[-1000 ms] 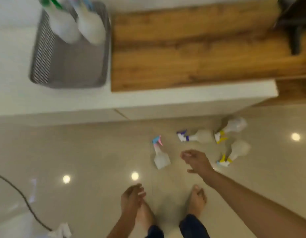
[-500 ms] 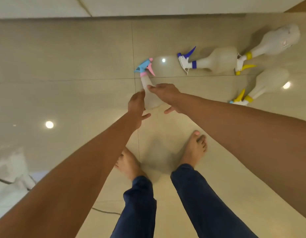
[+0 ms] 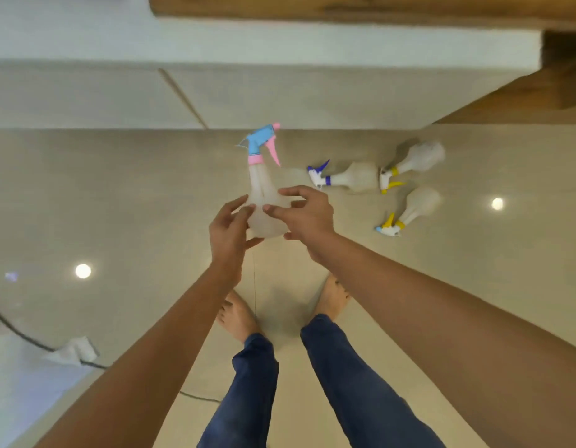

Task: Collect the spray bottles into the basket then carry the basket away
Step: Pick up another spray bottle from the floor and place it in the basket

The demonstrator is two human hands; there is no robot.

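Observation:
A translucent spray bottle with a blue and pink trigger head [image 3: 262, 185] is held upright above the floor. My left hand [image 3: 230, 232] grips its left side and my right hand [image 3: 307, 215] grips its right side. Three more spray bottles lie on the tiled floor to the right: one with a purple and white head [image 3: 354, 177], one with a yellow collar [image 3: 419, 156] behind it, and one with a yellow and blue head [image 3: 412, 208] nearer me. The basket is out of view.
A white counter edge [image 3: 280, 46] with a wooden top [image 3: 344, 8] runs along the far side. A black cable [image 3: 28, 339] and a white cloth [image 3: 75, 350] lie on the floor at left. My bare feet [image 3: 238, 315] stand below the bottle.
Both hands closed on the blue and pink bottle and lifted it off the floor to upright. My view rose, bringing the counter edge back into sight.

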